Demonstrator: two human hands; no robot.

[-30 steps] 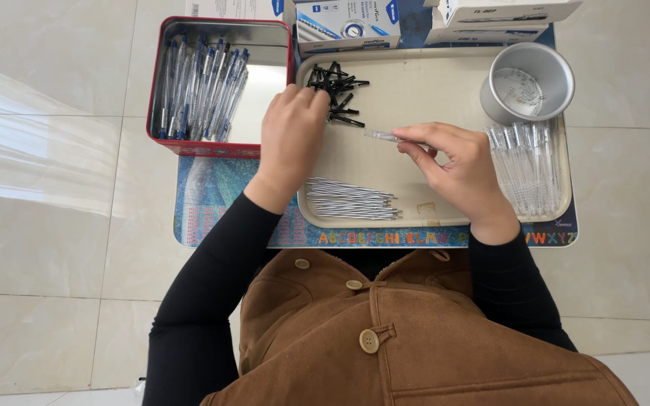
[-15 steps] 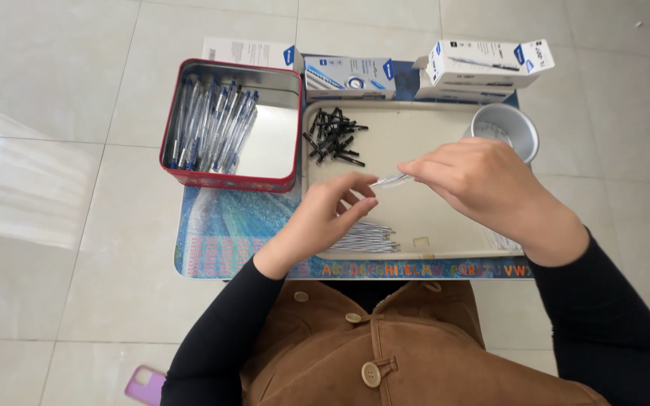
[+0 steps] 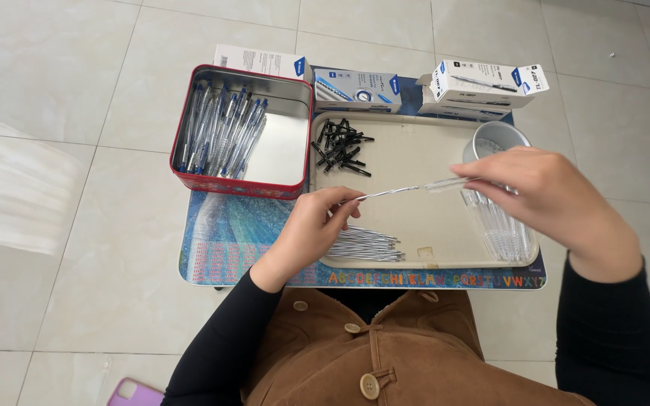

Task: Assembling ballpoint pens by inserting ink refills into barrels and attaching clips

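My left hand (image 3: 311, 229) pinches the near end of a thin silver pen refill (image 3: 387, 192) above a beige tray (image 3: 408, 154). My right hand (image 3: 543, 192) holds a clear pen barrel (image 3: 449, 183), and the refill's far end meets the barrel's mouth. A pile of silver refills (image 3: 366, 244) lies on the tray just under my left hand. Black pen caps (image 3: 340, 146) are heaped at the tray's far left corner. Clear barrels (image 3: 502, 233) lie along the tray's right side, partly hidden by my right hand.
A red tin (image 3: 283, 154) to the left holds several blue-capped pens (image 3: 221, 131). A round metal cup (image 3: 496, 137) stands at the tray's far right. Three pen boxes (image 3: 483, 83) line the back edge of the small lettered table (image 3: 242, 252). A purple phone (image 3: 133, 395) lies on the tiled floor.
My hands have drawn apart: the left one has come back toward me with the refill, the right one has shifted right with the barrel. The view has tilted a little.
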